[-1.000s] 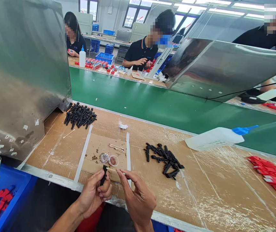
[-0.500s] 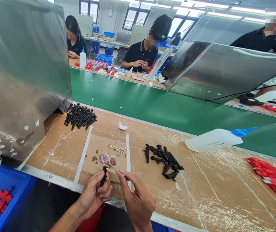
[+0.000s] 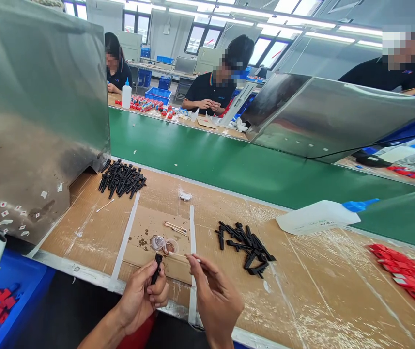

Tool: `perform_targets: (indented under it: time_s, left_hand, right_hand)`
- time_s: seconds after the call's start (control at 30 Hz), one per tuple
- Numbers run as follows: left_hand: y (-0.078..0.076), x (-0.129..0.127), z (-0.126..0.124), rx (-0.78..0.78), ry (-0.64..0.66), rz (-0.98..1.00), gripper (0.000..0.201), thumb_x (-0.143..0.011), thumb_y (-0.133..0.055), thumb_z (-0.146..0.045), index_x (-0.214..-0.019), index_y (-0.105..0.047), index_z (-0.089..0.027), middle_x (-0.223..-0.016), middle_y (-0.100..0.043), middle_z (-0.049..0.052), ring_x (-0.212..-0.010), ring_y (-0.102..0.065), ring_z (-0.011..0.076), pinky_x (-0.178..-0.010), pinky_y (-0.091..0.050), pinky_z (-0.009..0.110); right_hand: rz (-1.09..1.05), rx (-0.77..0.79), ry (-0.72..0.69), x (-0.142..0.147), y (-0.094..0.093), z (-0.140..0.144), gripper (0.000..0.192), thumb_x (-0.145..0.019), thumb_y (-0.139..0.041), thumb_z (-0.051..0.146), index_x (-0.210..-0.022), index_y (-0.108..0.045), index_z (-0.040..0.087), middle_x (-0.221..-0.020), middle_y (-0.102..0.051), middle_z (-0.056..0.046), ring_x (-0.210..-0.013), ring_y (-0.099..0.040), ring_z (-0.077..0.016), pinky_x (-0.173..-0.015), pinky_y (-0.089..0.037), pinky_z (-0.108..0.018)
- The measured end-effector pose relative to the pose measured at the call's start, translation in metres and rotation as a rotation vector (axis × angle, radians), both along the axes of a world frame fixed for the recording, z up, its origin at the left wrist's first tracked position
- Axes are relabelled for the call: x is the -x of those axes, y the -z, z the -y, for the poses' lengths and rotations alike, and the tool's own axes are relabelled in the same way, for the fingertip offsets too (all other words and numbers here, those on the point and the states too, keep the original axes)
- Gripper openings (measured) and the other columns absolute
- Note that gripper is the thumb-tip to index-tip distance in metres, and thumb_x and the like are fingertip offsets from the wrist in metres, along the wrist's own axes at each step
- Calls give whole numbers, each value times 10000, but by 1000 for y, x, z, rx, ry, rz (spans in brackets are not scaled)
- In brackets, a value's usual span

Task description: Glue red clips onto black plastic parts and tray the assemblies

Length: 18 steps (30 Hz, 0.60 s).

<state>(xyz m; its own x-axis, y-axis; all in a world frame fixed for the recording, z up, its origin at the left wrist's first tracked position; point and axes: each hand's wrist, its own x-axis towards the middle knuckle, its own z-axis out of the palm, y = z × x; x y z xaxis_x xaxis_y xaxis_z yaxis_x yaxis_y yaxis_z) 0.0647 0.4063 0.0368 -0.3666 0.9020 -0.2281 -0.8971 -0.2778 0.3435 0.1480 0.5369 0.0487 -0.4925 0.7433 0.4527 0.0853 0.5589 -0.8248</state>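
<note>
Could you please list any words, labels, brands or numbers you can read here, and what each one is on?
No text can be read.
White squeeze bottle lying on the bench: faint print on its side, too small and blurred.
Small stickers on the metal guard: red marks, not legible.
Black part in the left hand: no marking visible.

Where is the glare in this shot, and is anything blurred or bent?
Head view: ceiling strip lights blow out; taped cardboard worktop glints at right; steel panel shows hazy reflections; edges bow from the wide lens; left hand and right hand stay sharp.
</note>
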Motion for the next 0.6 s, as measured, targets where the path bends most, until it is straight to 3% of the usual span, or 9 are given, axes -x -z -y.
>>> perform_targets:
  time_s: [0.07, 0.17, 0.3, 0.43, 0.5, 0.6]
  left_hand:
    - [2, -1, 0, -10, -9, -1, 247, -936, -486, -373, -862, -545, -144, -502, -221, -97, -441, -154, 69, -479, -154, 232]
    - [3, -1, 0, -17, -14, 14, 247, -924, -513, -379, -865, -552, -143, -500, -219, -99, -440, -152, 66, -474, -151, 227]
    - [7, -2, 0, -8, -22, 22, 282, -878, -589, -418, -839, -557, -141, -491, -221, -104, -433, -140, 60, -463, -143, 221]
    - [13, -1, 1, -45, -2, -18, 335, -820, -651, -483, -792, -555, -163, -463, -222, -105, -404, -134, 58, -433, -133, 223]
    - [10, -4, 4, -84, 57, -48, 377, -770, -693, -522, -753, -565, -167, -432, -230, -105, -382, -148, 51, -424, -142, 219]
    - [-9, -15, 13, -7, 138, -45, 337, -721, -768, -459, -694, -585, -177, -462, -388, -56, -412, -339, 72, -452, -280, 218]
  right_hand:
    - [41, 85, 32, 5, 3, -7, 218, -839, -676, 347, -957, -717, 168, -897, -746, -69, -759, -708, -187, -724, -570, -288]
    - [124, 103, -40, 15, 5, -14, 268, -848, -654, 386, -996, -711, 170, -934, -752, -74, -817, -716, -198, -764, -565, -295]
    - [194, -21, -114, 21, -1, -18, 281, -869, -623, 395, -1028, -712, 181, -875, -741, -58, -679, -677, -162, -654, -547, -259]
    - [142, -161, -17, 11, -17, -14, 335, -815, -685, 416, -1065, -714, 196, -751, -675, -21, -552, -569, -132, -588, -519, -243]
    - [58, -87, -28, 1, -19, -2, 301, -800, -700, 423, -1009, -737, 209, -751, -691, -29, -577, -600, -140, -610, -534, -238]
    - [-130, 236, -141, -14, -1, 27, 356, -807, -653, 541, -901, -762, 216, -775, -752, -71, -623, -683, -185, -569, -559, -250]
